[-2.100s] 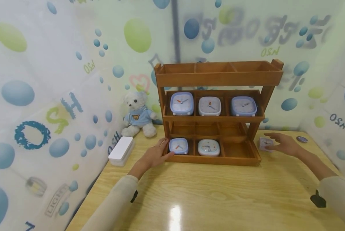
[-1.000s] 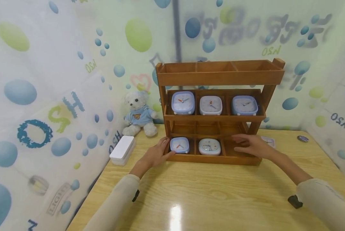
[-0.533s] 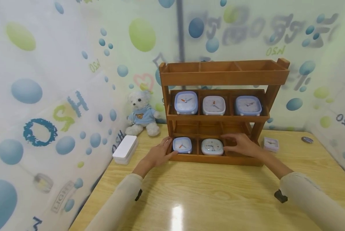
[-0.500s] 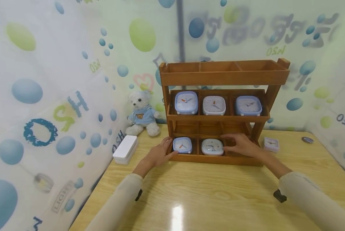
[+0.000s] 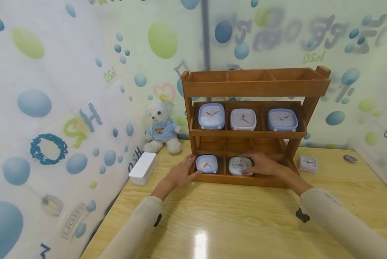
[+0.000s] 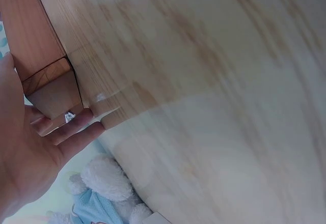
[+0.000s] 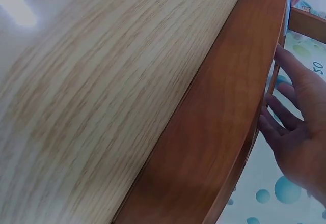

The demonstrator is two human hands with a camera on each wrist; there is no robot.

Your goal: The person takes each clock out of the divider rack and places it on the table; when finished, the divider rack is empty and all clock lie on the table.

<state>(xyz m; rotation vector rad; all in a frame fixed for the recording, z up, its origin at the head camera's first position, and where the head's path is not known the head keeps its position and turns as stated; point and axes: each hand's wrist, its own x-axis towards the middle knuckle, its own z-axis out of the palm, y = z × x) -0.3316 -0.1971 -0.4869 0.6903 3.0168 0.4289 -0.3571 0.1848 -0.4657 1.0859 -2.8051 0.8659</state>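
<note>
A brown wooden tiered shelf (image 5: 255, 89) stands on the table. My left hand (image 5: 178, 175) holds its lower left corner, thumb on the front edge and fingers along the side, as the left wrist view shows. Beside that thumb sits a blue-rimmed alarm clock (image 5: 207, 164) in the lower left compartment. In the lower middle compartment is a pale rounded alarm clock (image 5: 238, 164). My right hand (image 5: 261, 164) grips this clock at its right side, thumb across the face and fingers at the top. The right wrist view shows the curved right-hand fingers (image 7: 288, 114) behind the shelf's front board; the clock is hidden there.
Clocks fill the middle tier: a blue one (image 5: 211, 116), a white one (image 5: 243, 119) and another blue one (image 5: 282, 119). Right of the shelf lie a small white clock (image 5: 308, 164) and a dark oval object (image 5: 350, 158). A teddy bear (image 5: 162, 131) and white box (image 5: 143, 168) stand left.
My right hand has left the small white clock on the right and moved left across the lower right compartment to the pale rounded clock. The left hand stays at the shelf's corner.
</note>
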